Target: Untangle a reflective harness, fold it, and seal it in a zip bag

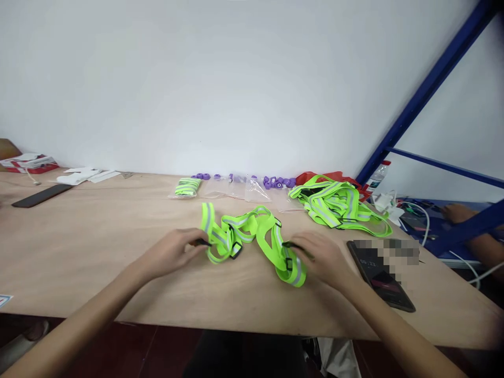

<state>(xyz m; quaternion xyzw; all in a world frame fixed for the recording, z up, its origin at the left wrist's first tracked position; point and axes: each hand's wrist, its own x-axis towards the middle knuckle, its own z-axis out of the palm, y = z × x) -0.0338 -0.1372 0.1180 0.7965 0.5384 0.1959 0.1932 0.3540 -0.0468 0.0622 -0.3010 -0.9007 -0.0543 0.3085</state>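
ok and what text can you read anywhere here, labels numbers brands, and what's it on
No text reads clearly.
phone: faint clock-like digits on the screen, partly pixelated, unreadable.
red and white box: print too small.
bottle label: too small.
card at the table's left edge: blurred.
green strap held by left hand and right hand: no print shows.
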